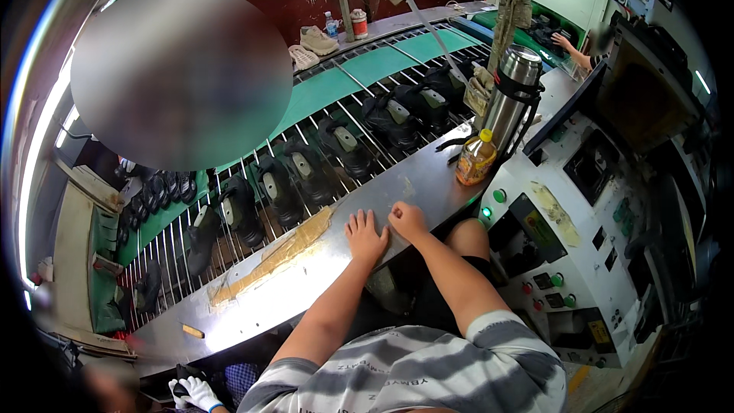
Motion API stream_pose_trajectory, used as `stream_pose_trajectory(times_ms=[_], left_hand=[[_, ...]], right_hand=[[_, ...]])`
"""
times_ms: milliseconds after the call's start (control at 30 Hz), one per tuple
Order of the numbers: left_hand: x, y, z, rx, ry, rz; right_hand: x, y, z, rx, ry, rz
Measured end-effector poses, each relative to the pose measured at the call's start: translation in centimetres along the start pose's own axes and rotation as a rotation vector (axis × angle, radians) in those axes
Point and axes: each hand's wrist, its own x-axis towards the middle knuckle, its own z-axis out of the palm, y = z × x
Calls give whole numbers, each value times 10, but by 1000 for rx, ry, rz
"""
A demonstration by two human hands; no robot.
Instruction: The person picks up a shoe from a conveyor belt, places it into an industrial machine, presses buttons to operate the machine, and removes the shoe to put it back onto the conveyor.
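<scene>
My left hand [365,237] lies flat on the metal ledge [405,183], its fingers spread and nothing in them. Beside it, my right hand [408,222] rests on the same ledge with its fingers curled in. Whatever those fingers may hold is hidden. Just beyond the ledge, black shoes stand in a row on metal rods. Nearest to my hands are a black shoe [312,176] and another black shoe [344,147], with grey pieces showing in their openings. A strip of brown tape [283,252] is stuck along the ledge to the left of my left hand.
A steel flask [514,95] and a yellow-capped drink bottle [475,159] stand right of my hands. A white control panel [550,275] with buttons is at the right. A gloved person's hand [200,394] shows lower left; another person's hand [563,43] reaches in far right.
</scene>
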Motion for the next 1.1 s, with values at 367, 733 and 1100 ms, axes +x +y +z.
stream_pose_trajectory(times_ms=[367,733,1100], left_hand=[[3,1,3,20,-110,-13],[4,1,16,132,-107,7],[8,-3,12,41,23,-11]], right_hand=[[-214,-2,-287,-376,529,81],[-258,47,-639,-1255,1106,605],[-237,74,-712,-770,852,1109]])
